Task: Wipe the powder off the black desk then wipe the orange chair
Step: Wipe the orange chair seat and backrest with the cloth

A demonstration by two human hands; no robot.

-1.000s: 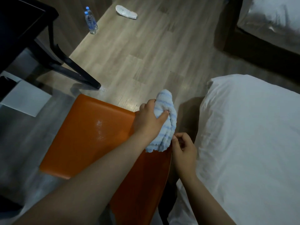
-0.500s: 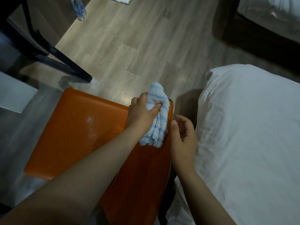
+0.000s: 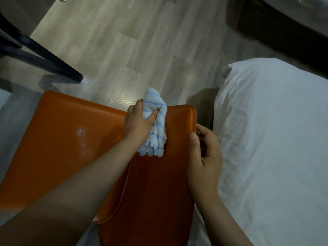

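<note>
pale wood-plank floor (image 3: 134, 41) fills the top of my view, with the white bed (image 3: 276, 139) along the right and a dark frame leg (image 3: 44, 63) crossing the upper left. since a second ago my view has tipped down and closer: the water bottle at the top has slid almost out of frame and the orange chair (image 3: 58, 139) now fills the lower left.

my left hand (image 3: 138, 125) has carried the blue-striped cloth (image 3: 156, 125) from the back's outer edge inward, so it now lies on the upper part of the chair back near its top corner, fingers (image 3: 150, 118) curled and pinching the bunched cloth. my right hand (image 3: 204, 157) has come up from below the cloth to the chair back's right edge, thumb on the front face, the other fingers loosely curled behind; whether they press the rear i cannot tell.

i judge the chair wipe is under way but not done: a pale powder streak (image 3: 83, 139) sits on the seat, well left of the cloth.

the desk top is out of frame, so i cannot check that it is clean. my left forearm covers part of the seat and back, and the chair's legs are hidden.
</note>
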